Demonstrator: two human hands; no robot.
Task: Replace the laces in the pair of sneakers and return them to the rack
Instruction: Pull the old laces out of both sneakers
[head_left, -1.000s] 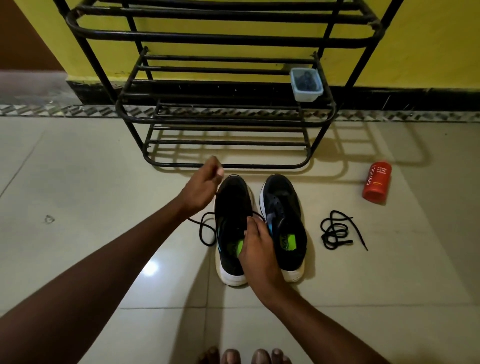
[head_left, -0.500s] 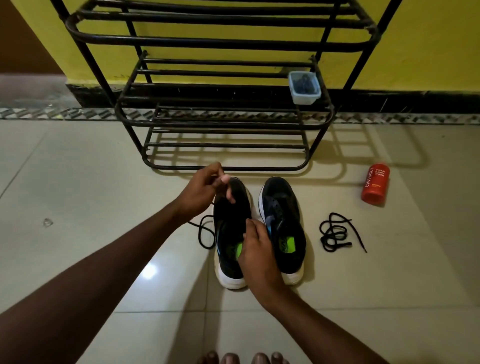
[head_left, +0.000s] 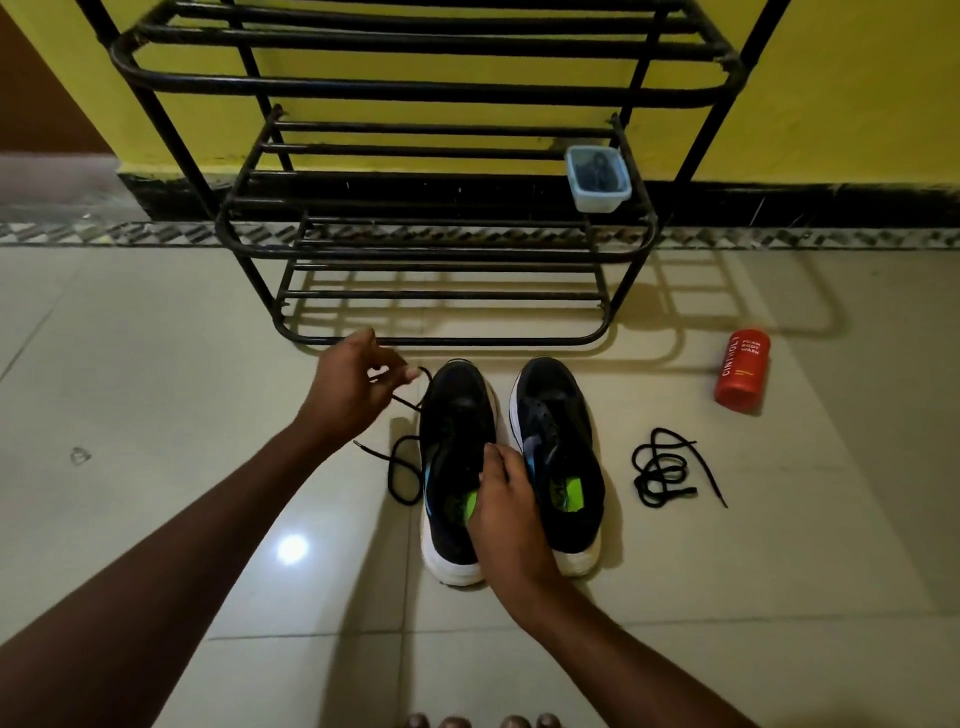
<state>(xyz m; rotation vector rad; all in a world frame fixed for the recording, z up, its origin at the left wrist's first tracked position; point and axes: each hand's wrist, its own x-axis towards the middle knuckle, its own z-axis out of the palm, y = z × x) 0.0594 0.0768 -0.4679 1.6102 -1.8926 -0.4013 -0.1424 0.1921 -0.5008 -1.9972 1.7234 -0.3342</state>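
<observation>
Drawing thin black lace (head_left: 390, 474), pinched in left hand (head_left: 345, 392), farther from right hand (head_left: 506, 506) gripping and steadying black white-soled sneaker (head_left: 454, 410).

both forearms reach forward. left hand (head_left: 358, 387) hangs just left of the toe of the left sneaker (head_left: 452, 410), fingertips pinching the lace (head_left: 391, 475); right hand (head_left: 506, 501) grips that sneaker's collar (bare toes (head_left: 478, 721) show below its heel).

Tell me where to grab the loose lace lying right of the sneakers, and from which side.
Probably pinch the loose lace by its straight tail, which trails clear of the tangled coil toward the near right. Come from above, on the right: it lies flat on the floor, and the right sneaker stands to its left.
</observation>
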